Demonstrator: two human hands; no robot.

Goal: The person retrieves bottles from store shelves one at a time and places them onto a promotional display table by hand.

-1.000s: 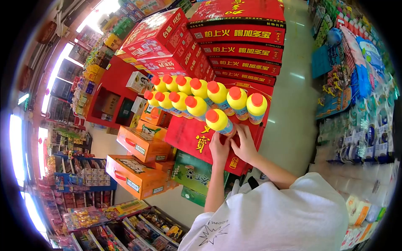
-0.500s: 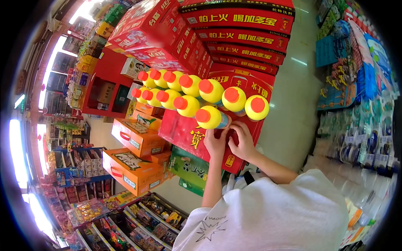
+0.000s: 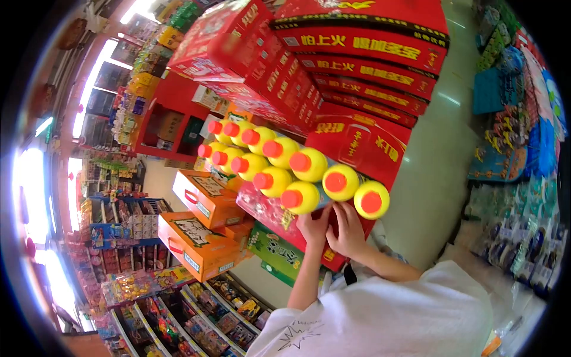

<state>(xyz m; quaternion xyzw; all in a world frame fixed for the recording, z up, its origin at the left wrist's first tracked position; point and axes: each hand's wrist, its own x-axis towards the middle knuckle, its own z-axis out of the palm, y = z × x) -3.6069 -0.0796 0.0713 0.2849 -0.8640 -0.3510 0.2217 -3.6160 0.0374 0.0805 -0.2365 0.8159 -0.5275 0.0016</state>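
Yellow bottles with red caps stand in two rows on a red carton. My left hand is at the lower part of the nearest yellow bottle, its thumb and fingers about the base and the fingertips partly hidden. Beside it, my right hand has its fingers stretched toward the gap before the end bottle, thumb apart. Whether the right fingertips touch a bottle is hard to tell. Another bottle stands just beyond these fingers.
Tall stacks of red drink cartons rise behind the bottles. Orange gift boxes and a green box lie to the left. Snack shelves curve along the lower left. Hanging goods line the right side, across a tiled aisle.
The camera view has shifted, so the bottles and cartons sit lower and further right. My hands remain by the nearest bottle, with the right fingers now closer to the end bottles.
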